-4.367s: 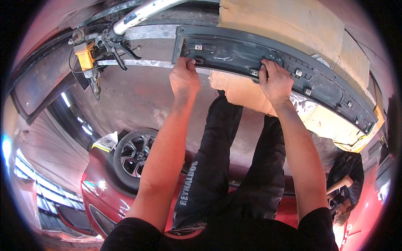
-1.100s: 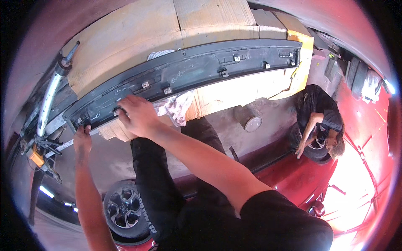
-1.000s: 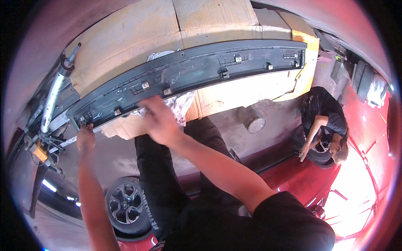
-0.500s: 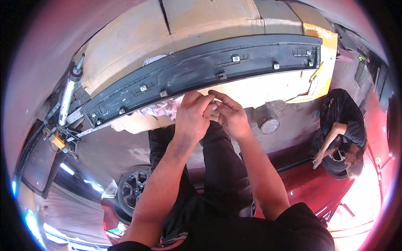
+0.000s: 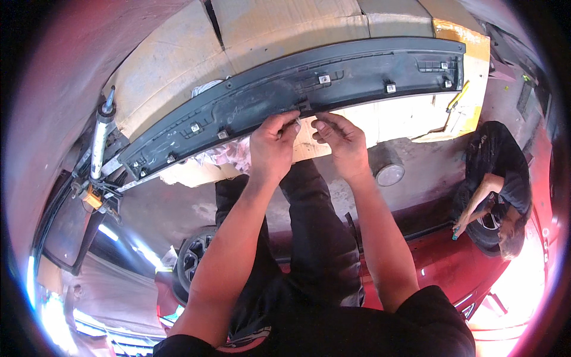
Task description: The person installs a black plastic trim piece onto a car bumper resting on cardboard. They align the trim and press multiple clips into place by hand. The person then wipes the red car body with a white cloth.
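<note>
Black panel (image 5: 357, 81) on cardboard (image 5: 285, 40), perhaps cloth (image 5: 229, 156) beneath, red car (image 5: 443, 273) nearby.

Head-worn wide fisheye view, facing down past the near forearms (image 5: 383, 232), toward a dark panel (image 5: 285, 87) farther off

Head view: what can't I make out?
All in the head view:
What, if anything, the left hand pinches: hidden by its fingers.
Right side of the wheel: behind the left forearm.
Part of the cloth: under the panel.
Green thing in a co-worker's hand: too small.
</note>
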Demonstrator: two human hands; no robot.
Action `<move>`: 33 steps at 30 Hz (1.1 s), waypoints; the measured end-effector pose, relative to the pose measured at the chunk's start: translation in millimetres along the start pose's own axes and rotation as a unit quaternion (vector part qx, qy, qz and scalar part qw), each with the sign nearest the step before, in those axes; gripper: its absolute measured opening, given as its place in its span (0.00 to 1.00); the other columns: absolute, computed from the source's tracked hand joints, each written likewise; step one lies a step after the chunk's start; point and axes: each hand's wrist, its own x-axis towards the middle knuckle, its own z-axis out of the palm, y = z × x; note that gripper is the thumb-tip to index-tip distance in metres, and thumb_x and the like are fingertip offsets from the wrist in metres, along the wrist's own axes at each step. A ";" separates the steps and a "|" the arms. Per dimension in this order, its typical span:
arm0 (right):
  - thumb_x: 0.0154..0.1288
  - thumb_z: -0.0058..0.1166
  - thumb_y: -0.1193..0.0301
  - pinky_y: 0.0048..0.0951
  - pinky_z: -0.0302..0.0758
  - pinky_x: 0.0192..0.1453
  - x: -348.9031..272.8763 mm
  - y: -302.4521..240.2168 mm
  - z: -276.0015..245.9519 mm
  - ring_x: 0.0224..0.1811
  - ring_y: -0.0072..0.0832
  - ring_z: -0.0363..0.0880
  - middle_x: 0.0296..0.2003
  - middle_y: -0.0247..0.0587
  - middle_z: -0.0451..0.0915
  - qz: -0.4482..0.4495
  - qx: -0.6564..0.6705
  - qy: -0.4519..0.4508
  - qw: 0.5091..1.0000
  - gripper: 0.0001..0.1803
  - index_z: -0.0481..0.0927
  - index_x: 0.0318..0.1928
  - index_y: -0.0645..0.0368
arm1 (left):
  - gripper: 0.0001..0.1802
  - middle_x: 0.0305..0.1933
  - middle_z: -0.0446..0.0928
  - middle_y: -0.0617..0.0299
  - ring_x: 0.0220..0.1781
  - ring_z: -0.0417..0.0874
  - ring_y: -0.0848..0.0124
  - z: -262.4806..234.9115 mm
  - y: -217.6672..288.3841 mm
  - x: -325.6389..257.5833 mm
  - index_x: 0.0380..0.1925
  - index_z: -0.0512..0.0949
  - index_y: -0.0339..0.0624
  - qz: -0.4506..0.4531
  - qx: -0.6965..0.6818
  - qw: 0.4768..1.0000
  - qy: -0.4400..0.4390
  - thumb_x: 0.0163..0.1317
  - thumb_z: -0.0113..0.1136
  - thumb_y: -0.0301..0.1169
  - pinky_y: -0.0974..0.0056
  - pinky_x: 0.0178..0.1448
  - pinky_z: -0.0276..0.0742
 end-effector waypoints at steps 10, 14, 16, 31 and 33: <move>0.71 0.61 0.70 0.22 0.79 0.44 2.0 -0.8 8.5 0.37 0.20 0.82 0.36 0.38 0.86 -0.002 0.018 -0.040 0.999 0.16 0.82 0.53 0.69 | 0.16 0.39 0.85 0.59 0.44 0.86 0.74 4.2 19.2 -6.1 0.49 0.78 0.39 0.002 0.010 0.999 0.039 0.61 0.68 0.21 0.68 0.49 0.79; 0.73 0.59 0.72 0.22 0.79 0.44 0.4 7.9 15.2 0.36 0.20 0.82 0.36 0.38 0.86 0.001 0.032 -0.046 0.998 0.14 0.82 0.53 0.69 | 0.13 0.41 0.85 0.56 0.44 0.87 0.66 0.6 12.7 -10.1 0.45 0.82 0.40 0.091 0.056 0.992 0.066 0.59 0.68 0.20 0.64 0.48 0.80; 0.73 0.57 0.73 0.22 0.79 0.44 -0.8 12.3 18.5 0.36 0.20 0.82 0.37 0.38 0.85 -0.003 0.037 -0.046 0.998 0.13 0.82 0.53 0.69 | 0.12 0.42 0.85 0.55 0.44 0.87 0.64 -1.4 10.0 -12.0 0.44 0.83 0.40 0.109 0.063 0.990 0.069 0.59 0.68 0.20 0.64 0.49 0.81; 0.77 0.52 0.66 0.23 0.70 0.33 -20.9 15.9 64.7 0.26 0.18 0.72 0.27 0.33 0.79 0.081 0.128 -0.095 0.984 0.14 0.80 0.36 0.63 | 0.12 0.42 0.82 0.55 0.44 0.87 0.62 -55.6 -22.3 -34.6 0.44 0.83 0.41 0.151 0.106 0.982 0.037 0.59 0.66 0.20 0.61 0.43 0.83; 0.77 0.52 0.65 0.23 0.68 0.31 -25.8 14.7 74.4 0.25 0.17 0.70 0.26 0.32 0.77 0.096 0.126 -0.092 0.983 0.14 0.80 0.35 0.62 | 0.12 0.42 0.82 0.55 0.44 0.87 0.61 -69.6 -20.9 -37.8 0.44 0.83 0.40 0.135 0.088 0.987 0.017 0.60 0.65 0.20 0.61 0.43 0.83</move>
